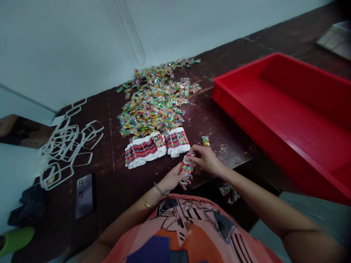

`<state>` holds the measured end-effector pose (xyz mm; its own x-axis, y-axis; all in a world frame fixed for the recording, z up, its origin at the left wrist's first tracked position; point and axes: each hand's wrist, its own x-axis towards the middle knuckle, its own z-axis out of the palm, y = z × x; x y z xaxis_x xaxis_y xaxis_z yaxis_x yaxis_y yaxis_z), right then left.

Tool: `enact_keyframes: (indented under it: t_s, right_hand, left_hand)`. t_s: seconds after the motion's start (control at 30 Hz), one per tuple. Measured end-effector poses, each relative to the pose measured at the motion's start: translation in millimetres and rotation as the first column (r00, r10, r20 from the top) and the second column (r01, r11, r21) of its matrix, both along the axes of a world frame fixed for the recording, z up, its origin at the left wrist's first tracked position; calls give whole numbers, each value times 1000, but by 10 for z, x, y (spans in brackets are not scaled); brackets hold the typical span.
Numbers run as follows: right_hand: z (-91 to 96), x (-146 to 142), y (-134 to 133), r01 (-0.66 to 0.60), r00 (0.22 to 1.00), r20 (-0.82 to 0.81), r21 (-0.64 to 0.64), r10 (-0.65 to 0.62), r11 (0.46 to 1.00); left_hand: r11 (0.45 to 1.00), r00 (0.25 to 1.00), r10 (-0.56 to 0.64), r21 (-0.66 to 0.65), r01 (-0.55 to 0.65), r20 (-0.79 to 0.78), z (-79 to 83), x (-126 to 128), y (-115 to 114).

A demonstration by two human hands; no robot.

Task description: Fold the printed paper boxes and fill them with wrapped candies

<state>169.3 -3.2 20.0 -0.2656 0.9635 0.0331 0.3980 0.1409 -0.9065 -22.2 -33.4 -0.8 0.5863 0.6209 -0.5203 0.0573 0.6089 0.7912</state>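
Observation:
My left hand (174, 178) is closed around a small printed candy box (187, 168), held upright at the table's front edge. At the box's top end, my right hand (205, 159) has its fingers pinched together; the white flap is there, and whatever lies between the fingertips is hidden. Just beyond the hands lie two rows of flattened candy boxes, a longer left row (145, 150) and a shorter right row (177, 141). A single candy packet (205, 140) rests on the table near my right hand.
A large pile of candy packets (153, 106) spreads behind the boxes. On the right stands a deep red tray (246, 106). White plastic loops (65, 142), a phone (84, 195) and a dark plastic bag (27, 206) lie left. More printed boxes (229, 193) show below the table edge.

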Motion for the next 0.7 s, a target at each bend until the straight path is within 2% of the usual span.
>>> enact_keyframes:
  t_s: [0.1,0.23,0.33,0.4,0.43,0.5,0.57,0.6,0.63,0.7]
  right_hand:
    - [-50,-81,-85,2,999,-43,-7,-2,1000]
    - [-124,-186,-218,188,982,-39,32,-187,982]
    - [-160,-238,-328,121,987,-111,48,-115,991]
    - [-186,-239,-397,165,955,-241,-48,-172,985]
    - [-201,-229,-422,197,918,-318,-150,-236,969]
    - [-233,-200,-444,131,843,-441,-390,-309,912]
    - [-247,-172,-427,-73,811,-521,-541,-265,838]
    - [-239,-159,-407,-158,816,-537,-560,-211,813]
    - [-219,-148,-381,-197,835,-529,-545,-151,815]
    - [-140,-121,-317,-197,895,-446,-408,-7,891]
  left_hand:
    - [1000,1000,4,6,-4,-14,-6,21,-40]
    - [998,999,38,41,-37,-33,-1,38,-77]
    - [992,994,105,67,-102,-41,5,28,-65]
    - [991,991,134,24,-133,-31,0,11,-46]
    - [990,990,141,-3,-141,-30,-3,3,-37]
    - [990,990,137,-29,-138,-34,-5,-11,-22]
    - [993,993,115,6,-115,-40,7,-17,-10]
    - [995,995,94,42,-92,-44,18,-18,-1]
    - [994,996,70,86,-66,-53,29,-16,12]
    - [989,996,44,144,-33,-75,49,-2,58]
